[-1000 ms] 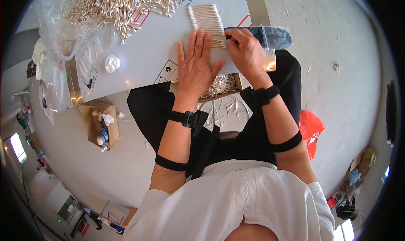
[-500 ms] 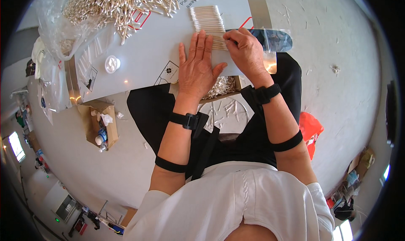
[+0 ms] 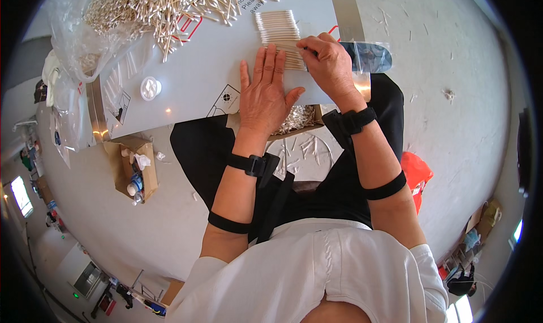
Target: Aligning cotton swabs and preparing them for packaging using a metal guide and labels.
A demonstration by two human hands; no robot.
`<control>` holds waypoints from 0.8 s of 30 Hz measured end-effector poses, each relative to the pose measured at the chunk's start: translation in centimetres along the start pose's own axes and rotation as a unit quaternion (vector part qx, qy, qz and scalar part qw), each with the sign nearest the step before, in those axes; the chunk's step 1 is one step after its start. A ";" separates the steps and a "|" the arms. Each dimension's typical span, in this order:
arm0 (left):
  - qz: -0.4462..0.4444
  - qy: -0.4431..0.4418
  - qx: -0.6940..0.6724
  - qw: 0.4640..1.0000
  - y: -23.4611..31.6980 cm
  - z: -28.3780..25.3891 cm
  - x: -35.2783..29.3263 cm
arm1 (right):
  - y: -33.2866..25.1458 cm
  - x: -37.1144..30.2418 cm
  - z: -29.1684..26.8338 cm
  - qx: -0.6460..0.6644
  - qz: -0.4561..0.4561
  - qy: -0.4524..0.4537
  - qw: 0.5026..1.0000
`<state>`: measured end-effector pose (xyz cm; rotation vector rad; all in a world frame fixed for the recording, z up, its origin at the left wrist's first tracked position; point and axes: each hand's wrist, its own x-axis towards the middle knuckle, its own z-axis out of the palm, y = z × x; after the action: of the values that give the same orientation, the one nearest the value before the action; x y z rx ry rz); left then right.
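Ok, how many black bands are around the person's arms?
4: left wrist band, left elbow band, right wrist band and right elbow band. Any under the shirt sleeves would be hidden.

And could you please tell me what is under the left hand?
The left hand overlaps the near part of the cotton swab row, with grey tabletop beside it. Whatever else it covers cannot be seen.
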<state>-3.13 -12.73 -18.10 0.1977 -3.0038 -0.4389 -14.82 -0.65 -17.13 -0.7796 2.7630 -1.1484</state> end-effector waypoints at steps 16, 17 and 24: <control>0.064 -0.014 -0.003 0.998 -0.7 -1.4 1.2 | 0.8 1.0 -0.1 0.005 -0.050 -0.001 0.999; 0.064 -0.012 -0.009 0.998 -0.7 -1.5 1.2 | 0.8 1.0 -0.1 0.006 -0.048 -0.010 0.999; 0.054 0.000 -0.024 0.998 -0.5 -0.9 0.6 | 0.6 2.1 0.0 0.029 -0.045 0.025 0.998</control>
<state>-3.55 -13.49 -17.34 0.0323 -2.9821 -0.4980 -16.92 -1.31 -17.24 -0.8894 2.7473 -1.2741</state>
